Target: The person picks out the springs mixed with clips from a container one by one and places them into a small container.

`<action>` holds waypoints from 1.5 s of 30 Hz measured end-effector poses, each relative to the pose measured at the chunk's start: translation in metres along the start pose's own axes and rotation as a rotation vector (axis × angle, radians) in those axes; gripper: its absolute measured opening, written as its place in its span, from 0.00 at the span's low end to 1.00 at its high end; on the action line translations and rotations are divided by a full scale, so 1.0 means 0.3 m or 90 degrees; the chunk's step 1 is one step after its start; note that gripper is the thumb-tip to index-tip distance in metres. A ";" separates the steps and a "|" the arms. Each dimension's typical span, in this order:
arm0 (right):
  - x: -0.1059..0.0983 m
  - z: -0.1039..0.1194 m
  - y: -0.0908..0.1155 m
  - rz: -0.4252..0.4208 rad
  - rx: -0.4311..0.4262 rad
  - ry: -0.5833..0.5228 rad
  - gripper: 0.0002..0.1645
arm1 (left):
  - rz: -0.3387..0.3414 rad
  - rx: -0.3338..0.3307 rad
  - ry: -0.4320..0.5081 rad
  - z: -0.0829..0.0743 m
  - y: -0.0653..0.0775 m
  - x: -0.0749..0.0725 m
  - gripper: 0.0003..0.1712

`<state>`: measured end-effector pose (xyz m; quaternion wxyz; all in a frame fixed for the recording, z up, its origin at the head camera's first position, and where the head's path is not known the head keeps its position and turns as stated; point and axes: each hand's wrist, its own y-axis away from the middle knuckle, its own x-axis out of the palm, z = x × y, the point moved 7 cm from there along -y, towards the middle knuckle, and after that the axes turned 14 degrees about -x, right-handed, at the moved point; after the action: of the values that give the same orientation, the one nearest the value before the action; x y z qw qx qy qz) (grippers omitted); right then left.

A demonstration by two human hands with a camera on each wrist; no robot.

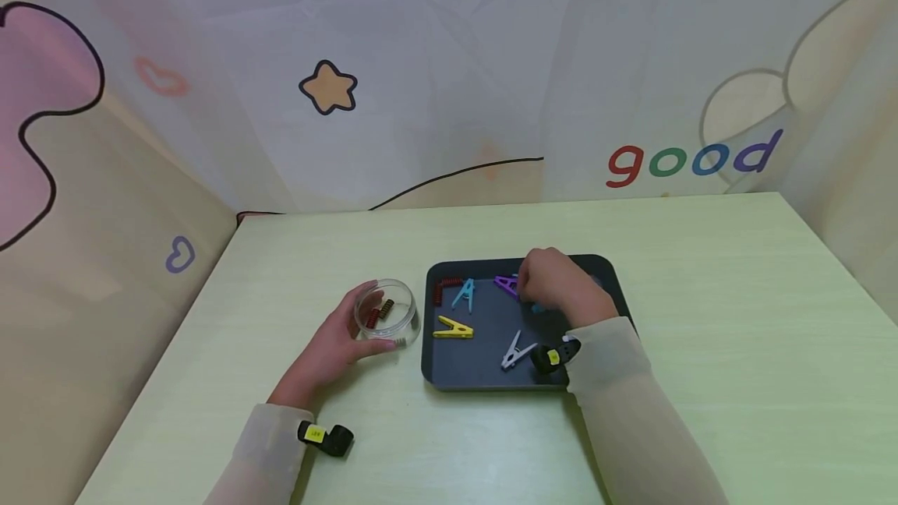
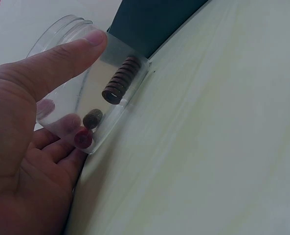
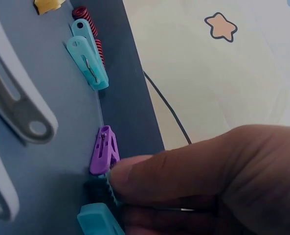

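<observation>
My left hand (image 1: pixel 330 349) holds a clear plastic jar (image 1: pixel 409 316) on the table, thumb on the near side and fingers round the far side. Inside lie a few springs, among them a red one (image 1: pixel 372 319) and a dark brown one (image 2: pixel 121 81). Over the far right part of the dark tray (image 1: pixel 477 369), my right hand (image 1: pixel 557 285) pinches a small ridged teal piece (image 3: pixel 110 187), mostly hidden by the thumb. A purple clothespin (image 3: pixel 104 149) lies right at the fingertips. Below them is another teal clothespin (image 3: pixel 100 219).
At the tray's left are red springs (image 1: pixel 438 294), a light blue clothespin (image 1: pixel 464 294) and a yellow clothespin (image 1: pixel 454 328). A white clothespin (image 1: pixel 517 351) lies near the front, by the right wrist's camera (image 1: pixel 554 357). A printed cloth (image 1: pixel 449 100) hangs behind the table.
</observation>
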<state>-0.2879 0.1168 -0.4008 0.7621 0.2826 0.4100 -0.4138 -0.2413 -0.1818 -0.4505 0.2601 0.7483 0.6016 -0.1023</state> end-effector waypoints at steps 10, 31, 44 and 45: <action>0.025 0.013 -0.003 0.025 -0.013 0.000 0.05 | 0.001 0.005 0.004 -0.001 0.005 0.000 0.57; 0.050 0.018 -0.009 0.046 -0.024 -0.010 0.10 | -0.004 0.005 0.009 0.000 0.005 -0.003 0.56; 0.037 0.032 0.004 0.046 -0.023 -0.031 0.08 | -0.004 -0.004 0.000 0.003 0.004 -0.001 0.56; 0.036 0.033 0.005 0.045 -0.025 -0.031 0.08 | -0.004 -0.004 0.000 0.003 0.003 -0.001 0.56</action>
<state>-0.2792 0.1054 -0.4050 0.7916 0.2713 0.3890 -0.3852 -0.2402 -0.1826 -0.4509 0.2624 0.7455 0.6042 -0.1012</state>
